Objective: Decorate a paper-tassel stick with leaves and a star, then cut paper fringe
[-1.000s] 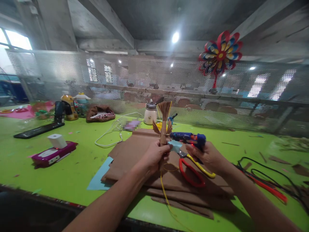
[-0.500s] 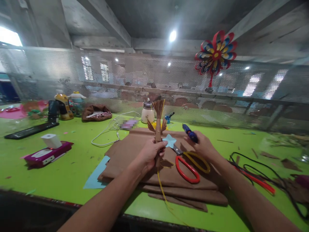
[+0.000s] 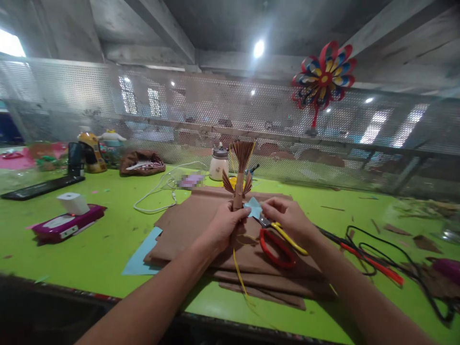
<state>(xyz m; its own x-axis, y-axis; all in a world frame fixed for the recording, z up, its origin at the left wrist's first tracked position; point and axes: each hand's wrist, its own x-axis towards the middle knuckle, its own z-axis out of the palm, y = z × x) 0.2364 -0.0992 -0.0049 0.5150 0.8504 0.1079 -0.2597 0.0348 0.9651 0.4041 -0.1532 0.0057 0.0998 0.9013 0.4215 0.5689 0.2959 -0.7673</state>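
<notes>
My left hand (image 3: 227, 223) is closed around the stem of a brown paper figure (image 3: 238, 191) that has pleated fans at its top and sides. Its thumb also touches a light blue paper star (image 3: 253, 208) beside the stem. The thumb and fingers of my right hand (image 3: 283, 214) pinch the right side of that star. Scissors (image 3: 276, 248) with one red and one yellow handle loop lie just below, partly covered by the right hand. Yellow string (image 3: 239, 273) hangs under the left hand. Folded brown paper (image 3: 190, 230) lies beneath both hands.
A purple power strip (image 3: 68, 225) with a white charger and a black phone stand (image 3: 43, 187) sit left. Behind are a jar (image 3: 219, 165), a brown pouch (image 3: 142, 163) and a white cable (image 3: 143, 211). A red-handled tool (image 3: 373, 263) and black cord (image 3: 406, 268) lie right.
My right hand has let go of the blue tool, which is now out of sight. It has moved left to the paper star. My left hand still holds the paper figure.
</notes>
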